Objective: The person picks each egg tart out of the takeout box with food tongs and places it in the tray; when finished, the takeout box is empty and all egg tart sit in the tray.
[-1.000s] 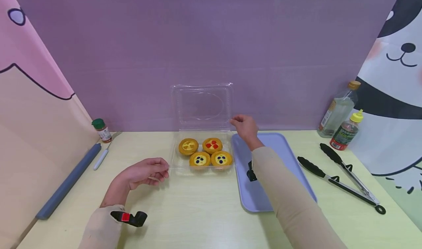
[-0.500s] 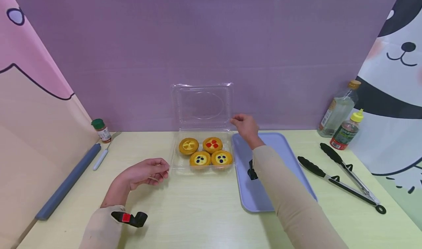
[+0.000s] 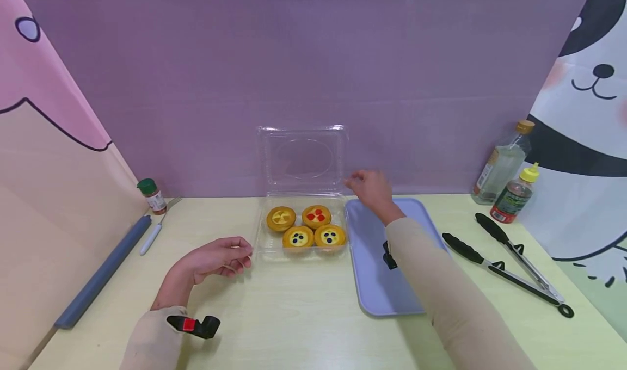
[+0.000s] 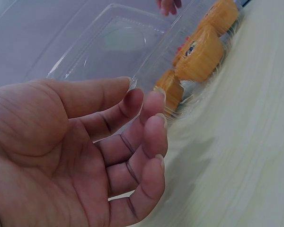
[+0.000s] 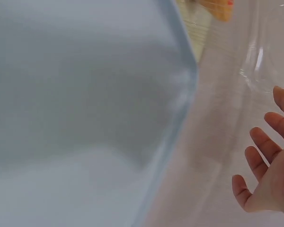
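Observation:
A clear plastic clamshell container (image 3: 274, 252) stands with its lid (image 3: 303, 158) raised against the purple backdrop. Inside sit several small round tarts: a yellow-topped tart (image 3: 281, 218), one with red pieces (image 3: 316, 216), and blueberry-dotted ones (image 3: 298, 239). At the container's front left corner, my left hand (image 3: 217, 258) pinches the plastic edge between thumb and index finger, as the left wrist view (image 4: 99, 142) also shows; the other fingers are loosely curled. Just right of the lid's lower corner is my right hand (image 3: 373, 190), its fingers spread and apart from the plastic in the right wrist view.
A lilac tray (image 3: 367, 288) lies under my right forearm. Farther right are tongs (image 3: 514, 277), a yellow-capped bottle (image 3: 511, 196) and a larger bottle (image 3: 504, 163). At left stand a green-capped jar (image 3: 154, 197), a fork (image 3: 151, 238) and a blue roll (image 3: 105, 272).
My right hand has let go of the lid's edge and moved slightly right, its fingers loosening. The lid stays up. My left hand stays at the container's corner.

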`<state>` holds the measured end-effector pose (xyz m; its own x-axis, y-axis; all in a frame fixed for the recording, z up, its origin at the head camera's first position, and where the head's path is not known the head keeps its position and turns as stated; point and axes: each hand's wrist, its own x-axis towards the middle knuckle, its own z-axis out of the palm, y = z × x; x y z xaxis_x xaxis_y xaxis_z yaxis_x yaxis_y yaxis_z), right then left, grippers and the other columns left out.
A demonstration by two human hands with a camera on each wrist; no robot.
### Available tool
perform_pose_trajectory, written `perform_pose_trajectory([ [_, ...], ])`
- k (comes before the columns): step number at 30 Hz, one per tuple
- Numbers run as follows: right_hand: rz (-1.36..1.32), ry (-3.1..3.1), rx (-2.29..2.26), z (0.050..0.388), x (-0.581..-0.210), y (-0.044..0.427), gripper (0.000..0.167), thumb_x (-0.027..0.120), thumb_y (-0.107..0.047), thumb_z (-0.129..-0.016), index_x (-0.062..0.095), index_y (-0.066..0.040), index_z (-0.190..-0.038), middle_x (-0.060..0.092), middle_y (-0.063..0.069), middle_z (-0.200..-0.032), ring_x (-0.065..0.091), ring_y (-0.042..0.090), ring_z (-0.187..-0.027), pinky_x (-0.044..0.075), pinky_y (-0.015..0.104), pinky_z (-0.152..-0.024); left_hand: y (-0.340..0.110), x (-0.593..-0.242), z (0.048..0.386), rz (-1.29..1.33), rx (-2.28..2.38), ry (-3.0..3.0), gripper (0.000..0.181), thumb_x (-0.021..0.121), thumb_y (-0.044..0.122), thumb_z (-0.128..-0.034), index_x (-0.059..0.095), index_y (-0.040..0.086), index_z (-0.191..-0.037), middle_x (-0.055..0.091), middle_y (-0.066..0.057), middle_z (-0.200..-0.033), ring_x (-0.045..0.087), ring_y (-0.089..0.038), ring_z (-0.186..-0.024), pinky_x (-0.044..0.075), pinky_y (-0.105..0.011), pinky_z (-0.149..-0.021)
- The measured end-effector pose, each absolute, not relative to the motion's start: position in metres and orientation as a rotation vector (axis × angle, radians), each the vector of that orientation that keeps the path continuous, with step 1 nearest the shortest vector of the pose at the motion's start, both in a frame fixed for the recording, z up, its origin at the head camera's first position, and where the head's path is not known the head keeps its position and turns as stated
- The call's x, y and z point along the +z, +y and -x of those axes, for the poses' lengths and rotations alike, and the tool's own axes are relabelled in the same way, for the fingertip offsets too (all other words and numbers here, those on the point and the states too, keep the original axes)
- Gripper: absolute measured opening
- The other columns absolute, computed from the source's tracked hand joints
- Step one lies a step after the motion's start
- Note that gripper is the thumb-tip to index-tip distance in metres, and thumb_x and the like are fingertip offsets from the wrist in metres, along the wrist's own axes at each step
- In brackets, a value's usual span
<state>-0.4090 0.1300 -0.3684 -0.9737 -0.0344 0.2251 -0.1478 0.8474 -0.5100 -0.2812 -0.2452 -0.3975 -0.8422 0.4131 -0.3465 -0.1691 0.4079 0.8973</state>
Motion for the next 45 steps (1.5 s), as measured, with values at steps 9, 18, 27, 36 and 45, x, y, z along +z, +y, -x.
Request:
perform_pose_trajectory([
  [9, -0.326, -2.843, 0.47, 0.357, -0.335, 0.163, 0.042, 0.059, -0.044, -0.099, 0.067, -0.015, -0.127, 0.06, 0.012, -0.138, 0.045, 0.037, -0.134, 0.031, 0.067, -0.11, -0.244, -0.397, 0.284, -0.208, 1.421, 2.191, 0.036, 0.054, 0.032, -0.1036, 0.054, -0.001, -0.119, 0.066, -0.005, -0.098, 0.06, -0.02, -0.086, 0.052, -0.034, -0.079],
  [18, -0.472, -2.701, 0.431, 0.275, -0.328, 0.233, 0.039, 0.069, -0.039, -0.093, 0.069, -0.014, -0.124, 0.066, 0.01, -0.125, 0.053, 0.035, -0.122, 0.038, 0.063, -0.093, -0.25, -0.395, 0.285, -0.209, 1.386, 2.21, 0.035, 0.054, 0.033, -0.1036, 0.055, 0.0, -0.117, 0.066, -0.006, -0.099, 0.06, -0.021, -0.088, 0.051, -0.035, -0.079],
  [27, -0.301, -2.719, 0.288, 0.235, -0.352, 0.309, 0.045, 0.07, -0.038, -0.092, 0.067, -0.006, -0.123, 0.067, 0.022, -0.121, 0.057, 0.046, -0.113, 0.044, 0.065, -0.084, -0.256, -0.398, 0.284, -0.213, 1.384, 2.198, 0.036, 0.055, 0.033, -0.1033, 0.054, 0.0, -0.118, 0.066, -0.005, -0.1, 0.061, -0.019, -0.088, 0.051, -0.033, -0.078],
  [36, -0.067, -2.82, 0.308, 0.219, -0.385, 0.37, 0.071, 0.067, -0.05, -0.091, 0.051, 0.003, -0.137, 0.054, 0.035, -0.13, 0.051, 0.057, -0.113, 0.043, 0.069, -0.083, -0.252, -0.4, 0.286, -0.222, 1.401, 2.173, 0.037, 0.056, 0.034, -0.1027, 0.055, 0.0, -0.117, 0.066, -0.004, -0.1, 0.061, -0.018, -0.087, 0.052, -0.033, -0.077],
  [45, 0.109, -2.93, 0.286, 0.208, -0.398, 0.408, 0.093, 0.061, -0.064, -0.09, 0.04, 0.009, -0.143, 0.041, 0.041, -0.136, 0.041, 0.062, -0.117, 0.039, 0.075, -0.086, -0.248, -0.402, 0.288, -0.268, 1.398, 2.158, 0.037, 0.055, 0.035, -0.1029, 0.055, 0.0, -0.116, 0.066, -0.006, -0.102, 0.062, -0.02, -0.089, 0.052, -0.033, -0.078],
])
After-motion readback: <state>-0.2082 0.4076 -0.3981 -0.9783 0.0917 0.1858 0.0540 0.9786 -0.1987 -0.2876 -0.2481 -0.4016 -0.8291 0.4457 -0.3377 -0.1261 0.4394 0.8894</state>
